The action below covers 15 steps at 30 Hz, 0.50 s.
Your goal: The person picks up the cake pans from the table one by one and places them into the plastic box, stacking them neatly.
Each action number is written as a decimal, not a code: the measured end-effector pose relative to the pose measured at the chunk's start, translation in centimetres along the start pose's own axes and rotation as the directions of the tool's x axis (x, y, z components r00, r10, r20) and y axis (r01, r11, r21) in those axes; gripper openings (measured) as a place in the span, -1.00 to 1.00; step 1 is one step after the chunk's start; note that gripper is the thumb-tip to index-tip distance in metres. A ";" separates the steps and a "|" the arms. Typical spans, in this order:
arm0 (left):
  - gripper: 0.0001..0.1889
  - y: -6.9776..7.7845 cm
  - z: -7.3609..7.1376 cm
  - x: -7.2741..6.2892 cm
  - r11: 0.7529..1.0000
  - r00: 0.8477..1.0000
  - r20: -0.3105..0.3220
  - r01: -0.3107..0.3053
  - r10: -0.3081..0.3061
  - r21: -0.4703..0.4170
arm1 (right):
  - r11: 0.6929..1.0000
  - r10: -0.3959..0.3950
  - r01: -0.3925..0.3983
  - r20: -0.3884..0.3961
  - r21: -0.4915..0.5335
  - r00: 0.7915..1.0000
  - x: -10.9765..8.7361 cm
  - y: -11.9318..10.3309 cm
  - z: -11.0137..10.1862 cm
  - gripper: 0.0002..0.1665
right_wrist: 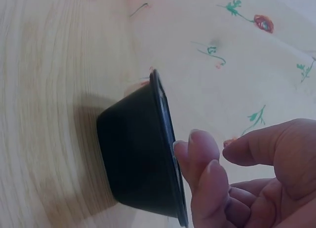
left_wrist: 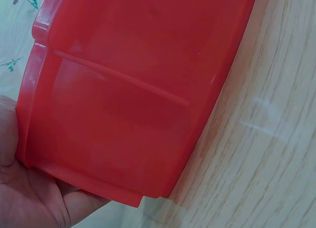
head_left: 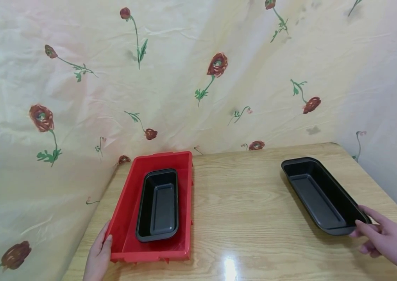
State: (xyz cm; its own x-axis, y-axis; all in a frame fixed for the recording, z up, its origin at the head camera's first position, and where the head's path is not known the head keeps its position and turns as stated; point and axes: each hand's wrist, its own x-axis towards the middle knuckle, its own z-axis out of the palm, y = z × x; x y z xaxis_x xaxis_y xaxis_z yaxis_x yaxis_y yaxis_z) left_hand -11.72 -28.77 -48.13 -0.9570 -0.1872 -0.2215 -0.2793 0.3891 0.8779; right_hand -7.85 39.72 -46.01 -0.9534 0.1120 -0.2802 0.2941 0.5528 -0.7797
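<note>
My left hand (head_left: 98, 253) grips the near left corner of a red plastic tray (head_left: 122, 242), thumb over the rim. In the left wrist view the fingers reach beneath that corner of the tray (left_wrist: 118, 129). A black loaf pan (head_left: 163, 207) lies inside the tray. Over on the right, a second black loaf pan (head_left: 319, 199) stands on the table, slanted, its opening upward. My right hand (head_left: 388, 236) is at its near right corner. The right wrist view has the fingertips (right_wrist: 202, 149) right beside this pan's rim, with the thumb apart from them and nothing pinched between.
The wood-grain table (head_left: 237, 203) spreads between the tray and the right-hand pan. Behind it and along both sides hangs a pale cloth (head_left: 177, 93) printed with red flowers. A bright light reflection shows near the front of the table.
</note>
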 end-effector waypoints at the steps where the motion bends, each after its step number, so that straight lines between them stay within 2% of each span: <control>1: -0.39 0.0 0.0 0.0 1.000 1.000 0.000 0.005 -0.005 0.000 | 1.000 0.012 -0.012 -0.003 -0.003 1.000 0.1 0.1 0.0 -0.18; 6: -0.38 0.1 0.0 0.0 1.000 1.000 0.003 0.015 -0.015 -0.004 | 0.998 0.056 -0.056 -0.024 -0.017 0.998 0.4 0.8 -0.2 -0.17; 15: -0.38 0.1 0.1 0.1 1.000 1.000 -0.002 0.011 -0.011 -0.005 | 0.995 0.054 -0.058 -0.050 -0.077 0.997 0.8 2.0 -0.2 -0.16</control>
State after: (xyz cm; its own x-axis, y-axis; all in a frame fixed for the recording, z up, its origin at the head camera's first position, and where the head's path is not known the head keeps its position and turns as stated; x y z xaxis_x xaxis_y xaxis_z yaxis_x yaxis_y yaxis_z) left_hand -11.81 -28.66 -48.07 -0.9538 -0.1934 -0.2301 -0.2893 0.3827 0.8774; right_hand -8.07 41.06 -47.66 -0.9382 0.1832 -0.2937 0.3429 0.6069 -0.7170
